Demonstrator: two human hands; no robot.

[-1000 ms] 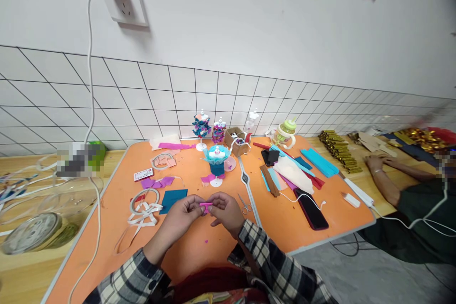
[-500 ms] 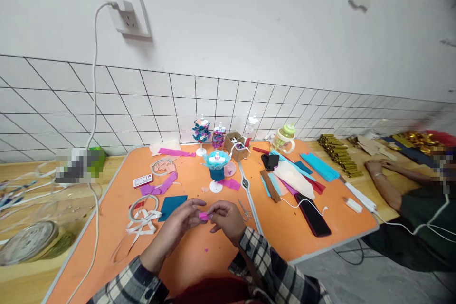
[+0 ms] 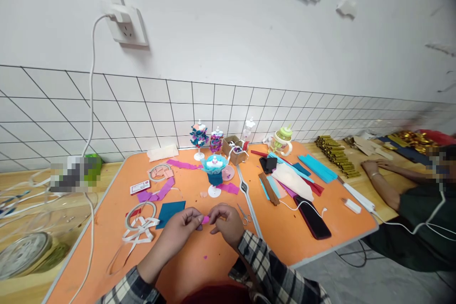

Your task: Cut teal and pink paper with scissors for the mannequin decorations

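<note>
A small pink paper piece [image 3: 205, 220] sits between my two hands above the orange table [image 3: 188, 266]. My left hand [image 3: 183, 228] pinches its left side between thumb and fingers. The curled fingers of my right hand [image 3: 226, 223] are at its right edge. Behind them stands a small white dress-form stand [image 3: 214, 191] wearing a dark teal wrap and a light blue ruffle [image 3: 214, 164]. A dark teal sheet [image 3: 171, 213] lies beside my left hand, and small scissors [image 3: 244, 214] lie right of my right hand.
White ribbon [image 3: 140, 232], tape rolls and purple strips lie left. Decorated stands [image 3: 198, 137], a cardboard box [image 3: 235, 152] and a green-lidded bottle [image 3: 282, 141] stand at the back. Coloured paper, a phone [image 3: 313, 218] and a cable lie right. Another person's arms [image 3: 381, 183] rest beyond.
The fingers of my left hand have closed onto the pink piece, with the thumb now over it. My right hand stays beside it. The camera view has shifted slightly.
</note>
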